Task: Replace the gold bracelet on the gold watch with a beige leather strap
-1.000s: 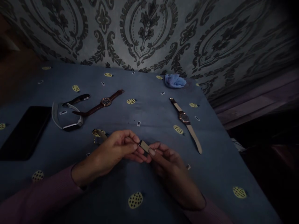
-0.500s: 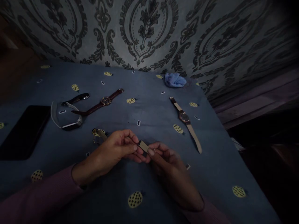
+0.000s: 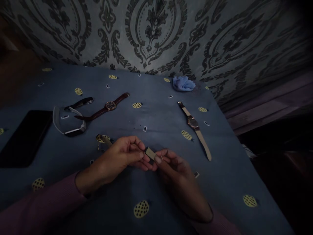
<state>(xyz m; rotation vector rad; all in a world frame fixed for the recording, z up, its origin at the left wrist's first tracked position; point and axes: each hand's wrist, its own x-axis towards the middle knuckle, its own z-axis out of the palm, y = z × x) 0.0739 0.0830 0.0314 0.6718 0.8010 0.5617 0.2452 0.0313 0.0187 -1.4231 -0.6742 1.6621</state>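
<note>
Between my two hands is a short piece of watch strap [image 3: 150,153], beige on the side facing up and dark at its end. My left hand [image 3: 118,156] is closed, its thumb and fingers pinching the strap's left end. The thumb of my right hand [image 3: 177,173] presses on the other end, with its fingers curled behind. A thin light sliver [image 3: 161,157], too small to name, shows by the right fingertips. Behind my left wrist, a strap with a gold-coloured buckle [image 3: 99,137] pokes out; my hand hides where it leads.
A wristwatch with a beige-backed strap [image 3: 193,122] lies to the right. On the left are a brown-strapped watch [image 3: 111,105], a black strap [image 3: 79,103], a white-banded smartwatch [image 3: 74,132] and a black phone [image 3: 28,138]. A crumpled blue cloth [image 3: 183,84] sits near the wall.
Almost nothing differs. Both hands keep the same hold on the strap.
</note>
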